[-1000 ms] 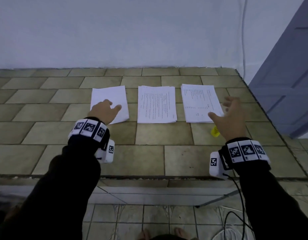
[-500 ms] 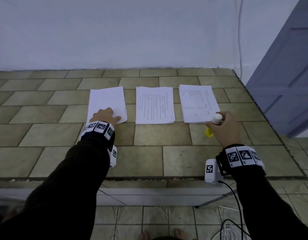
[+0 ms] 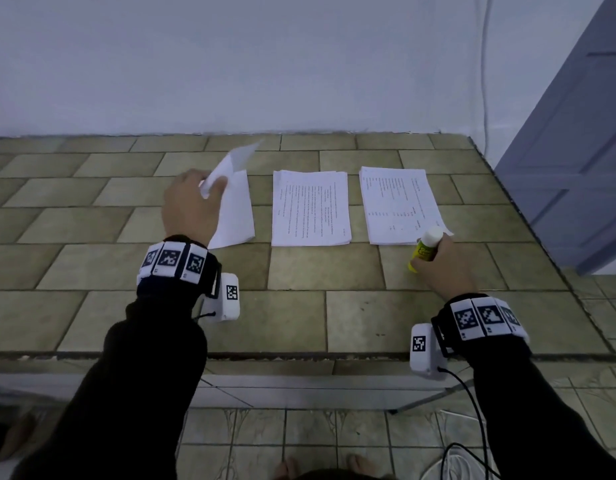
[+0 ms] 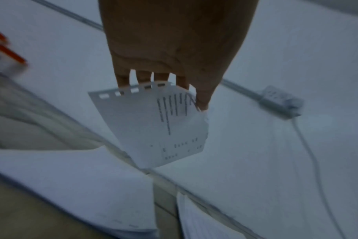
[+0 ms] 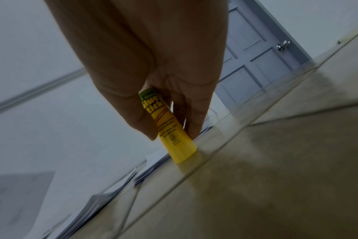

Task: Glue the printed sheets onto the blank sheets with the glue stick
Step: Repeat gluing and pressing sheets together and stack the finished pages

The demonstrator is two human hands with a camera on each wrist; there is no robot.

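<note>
The sheets (image 3: 310,208) are thin matt white paper, the glue stick (image 3: 423,248) is smooth glossy yellow plastic with a white cap, and the counter (image 3: 296,306) is glazed beige tile with a faint sheen.

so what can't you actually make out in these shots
- Printed text on the two stacks: head view, too small to read.
- Lifted sheet: left wrist view, blurred; the left hand covers its corner.
- Glue stick: right wrist view, cap end hidden inside the right hand.
</note>
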